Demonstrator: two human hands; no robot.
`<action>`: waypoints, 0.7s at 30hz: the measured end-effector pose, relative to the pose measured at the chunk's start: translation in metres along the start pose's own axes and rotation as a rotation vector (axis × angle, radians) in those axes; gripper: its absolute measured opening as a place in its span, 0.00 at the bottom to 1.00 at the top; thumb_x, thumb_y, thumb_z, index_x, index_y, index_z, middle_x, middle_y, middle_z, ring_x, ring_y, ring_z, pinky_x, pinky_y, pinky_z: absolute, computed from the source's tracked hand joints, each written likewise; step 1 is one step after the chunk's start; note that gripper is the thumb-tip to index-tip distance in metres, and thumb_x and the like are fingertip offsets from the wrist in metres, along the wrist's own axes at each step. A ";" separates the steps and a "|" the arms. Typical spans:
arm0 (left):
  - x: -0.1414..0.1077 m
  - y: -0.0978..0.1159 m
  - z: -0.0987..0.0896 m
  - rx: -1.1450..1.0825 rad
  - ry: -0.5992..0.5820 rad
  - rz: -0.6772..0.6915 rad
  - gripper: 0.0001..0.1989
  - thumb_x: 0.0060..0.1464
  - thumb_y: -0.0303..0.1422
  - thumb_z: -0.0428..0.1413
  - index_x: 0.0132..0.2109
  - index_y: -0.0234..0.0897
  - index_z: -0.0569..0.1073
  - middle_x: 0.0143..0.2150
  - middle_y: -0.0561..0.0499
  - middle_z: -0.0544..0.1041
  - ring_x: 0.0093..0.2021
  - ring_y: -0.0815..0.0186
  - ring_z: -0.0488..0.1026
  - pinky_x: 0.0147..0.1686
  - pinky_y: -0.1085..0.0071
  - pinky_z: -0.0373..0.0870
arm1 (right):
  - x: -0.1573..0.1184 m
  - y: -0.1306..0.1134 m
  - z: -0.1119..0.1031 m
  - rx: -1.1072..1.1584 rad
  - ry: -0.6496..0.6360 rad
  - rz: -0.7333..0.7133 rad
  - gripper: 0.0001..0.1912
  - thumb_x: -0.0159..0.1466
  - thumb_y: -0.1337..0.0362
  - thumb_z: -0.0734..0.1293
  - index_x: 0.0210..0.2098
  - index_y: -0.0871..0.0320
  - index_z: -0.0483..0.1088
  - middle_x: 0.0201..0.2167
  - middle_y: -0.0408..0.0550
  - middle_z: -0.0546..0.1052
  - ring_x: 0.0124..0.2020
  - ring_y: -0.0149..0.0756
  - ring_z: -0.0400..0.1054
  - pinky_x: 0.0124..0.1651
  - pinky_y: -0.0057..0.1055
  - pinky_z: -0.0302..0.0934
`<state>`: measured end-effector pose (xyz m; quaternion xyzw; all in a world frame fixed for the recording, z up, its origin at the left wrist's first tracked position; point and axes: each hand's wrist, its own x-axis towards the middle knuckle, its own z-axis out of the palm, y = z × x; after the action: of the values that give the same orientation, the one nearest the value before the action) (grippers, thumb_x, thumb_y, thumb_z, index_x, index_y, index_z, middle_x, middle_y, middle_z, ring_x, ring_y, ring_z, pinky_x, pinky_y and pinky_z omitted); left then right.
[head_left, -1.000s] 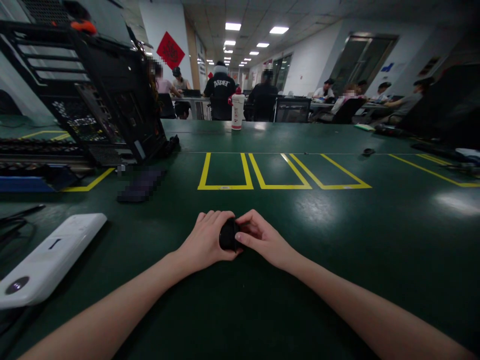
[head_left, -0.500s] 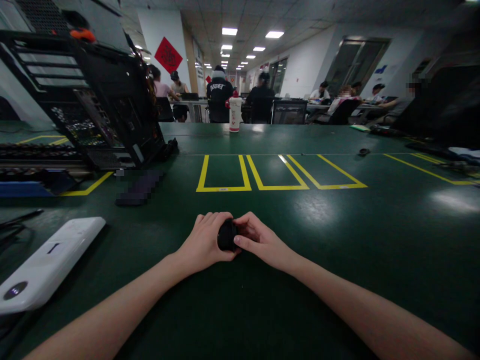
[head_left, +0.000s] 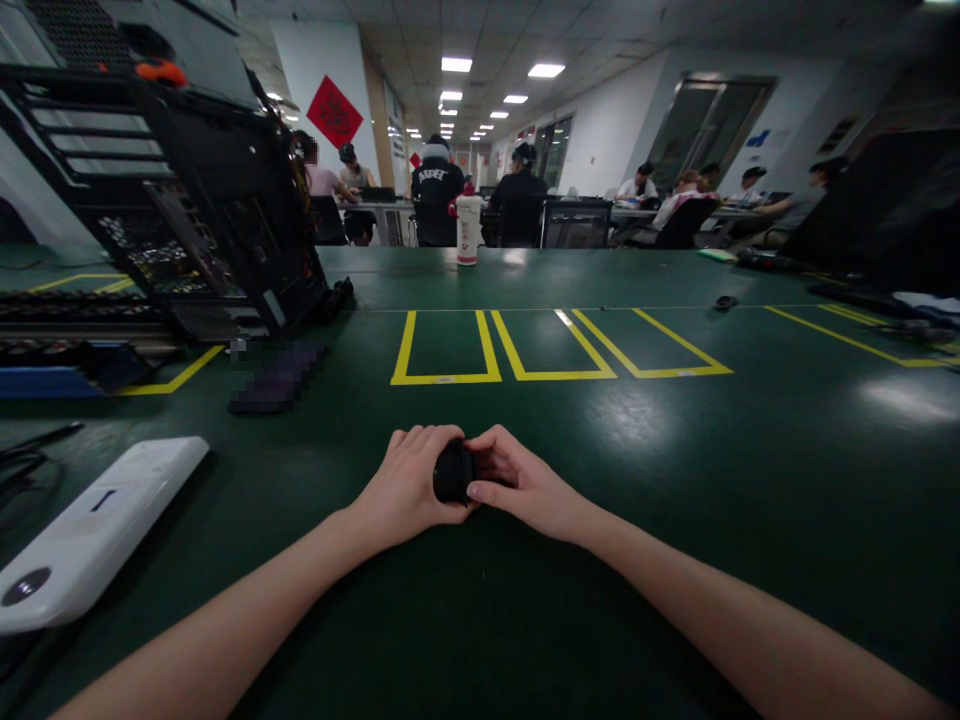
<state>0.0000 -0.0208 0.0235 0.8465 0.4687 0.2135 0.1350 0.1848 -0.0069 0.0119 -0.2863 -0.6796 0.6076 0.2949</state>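
A small round black object [head_left: 454,472] is between my two hands, low over the green table [head_left: 540,620]. My left hand [head_left: 412,475] wraps round its left side, with the fingers over the top and the thumb below. From the right, my right hand [head_left: 521,485] grips its edge, the thumb at the near side and the fingers partly hidden behind. What exactly the object is cannot be made out.
Yellow tape outlines [head_left: 446,380] mark the table ahead. A white bottle [head_left: 468,230] stands at the far edge. To the left are an open black computer case [head_left: 202,210], a dark flat object [head_left: 277,378] and a white device [head_left: 105,530]. People sit beyond.
Both hands keep the same hold on the black object. Only a very slight shift of the whole view shows.
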 end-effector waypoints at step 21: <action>0.000 0.002 -0.002 -0.004 -0.001 0.006 0.25 0.43 0.37 0.58 0.49 0.38 0.60 0.44 0.48 0.68 0.43 0.58 0.65 0.42 0.61 0.59 | 0.001 0.002 -0.001 0.021 0.011 -0.004 0.16 0.57 0.64 0.66 0.42 0.56 0.59 0.44 0.46 0.65 0.47 0.36 0.64 0.50 0.39 0.60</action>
<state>0.0005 -0.0220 0.0267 0.8478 0.4655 0.2144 0.1362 0.1848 -0.0053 0.0099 -0.2853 -0.6722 0.6123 0.3029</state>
